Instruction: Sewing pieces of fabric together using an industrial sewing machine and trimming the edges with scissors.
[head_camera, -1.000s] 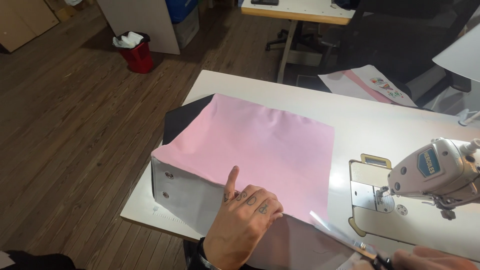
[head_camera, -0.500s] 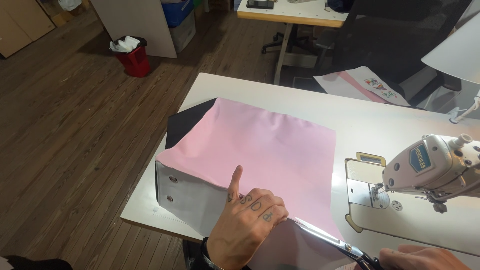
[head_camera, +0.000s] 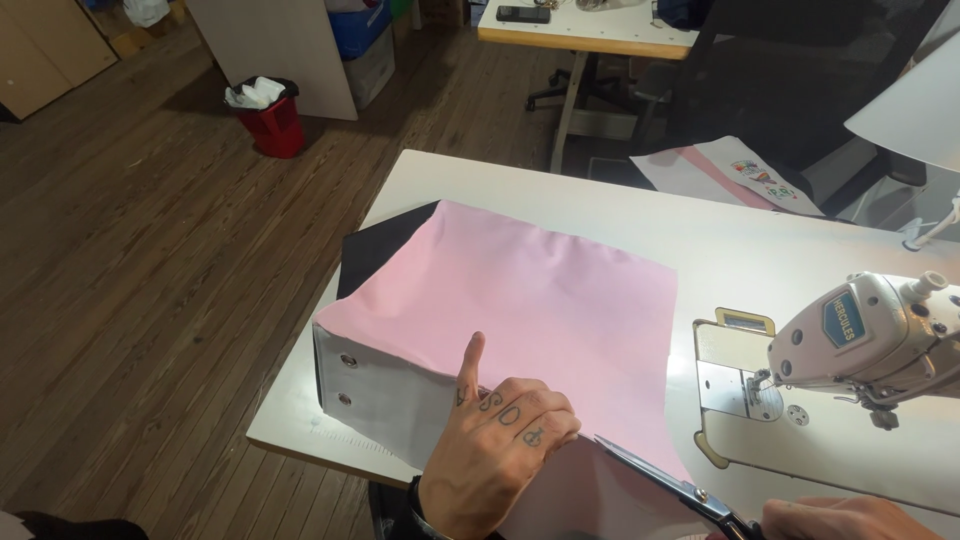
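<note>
From the head camera, a sheet of pink fabric (head_camera: 530, 300) lies flat on a white table (head_camera: 600, 205), near its front left edge. Under it sits a grey-white layer (head_camera: 385, 385) with two metal snaps along its left side, and a black piece (head_camera: 375, 250) pokes out at the far left corner.

The left hand (head_camera: 495, 450) rests on the near edge of the pink fabric — fingers curled under, knuckles up, thumb pointing away — pressing the cloth down rather than pinching it. Just to its right, the blades of a pair of scissors (head_camera: 665, 480) lie against the fabric's near edge, tips pointing toward the left hand and pressed nearly together. The right hand (head_camera: 850, 518) holds the scissors at the bottom edge of the view; only its top shows, so how its fingers grip the handles cannot be told.

To the right stands a white sewing machine (head_camera: 870, 335) above its metal plate (head_camera: 735, 375). Beyond the table — a wooden floor (head_camera: 130, 260), a red bin (head_camera: 270, 120) and a black chair (head_camera: 790, 80).
</note>
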